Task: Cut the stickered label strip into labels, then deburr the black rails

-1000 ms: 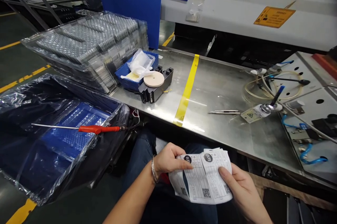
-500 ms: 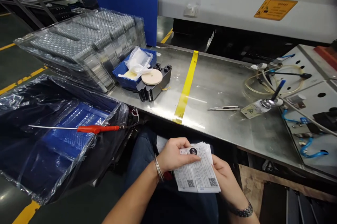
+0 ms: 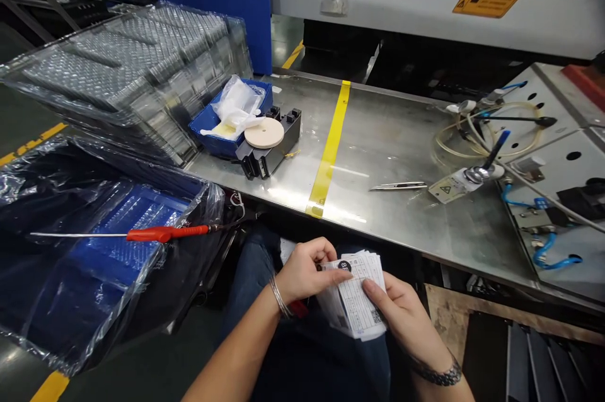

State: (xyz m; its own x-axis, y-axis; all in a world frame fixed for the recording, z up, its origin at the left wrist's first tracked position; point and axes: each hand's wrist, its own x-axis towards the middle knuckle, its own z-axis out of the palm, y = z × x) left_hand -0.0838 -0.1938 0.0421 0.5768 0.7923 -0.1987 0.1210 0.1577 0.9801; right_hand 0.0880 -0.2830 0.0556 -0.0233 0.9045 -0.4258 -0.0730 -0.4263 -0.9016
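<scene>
slips (image 3: 358, 309) now closer together, between fingers (image 3: 380, 301)

Your paper slips (image 3: 358, 309) are white, ruled with thin dark lines, with a black round mark (image 3: 346, 266) and a black-and-white speckled code (image 3: 376, 315). Before you, the tape strip (image 3: 331, 147) is yellow, the flat disc (image 3: 263, 134) cream, the small bin (image 3: 212, 141) blue, the tool handle (image 3: 163, 234) red.

Disc (image 3: 264, 134) on black block (image 3: 280, 153); red-handled tool (image 3: 163, 234) over bin (image 3: 177, 285).
</scene>
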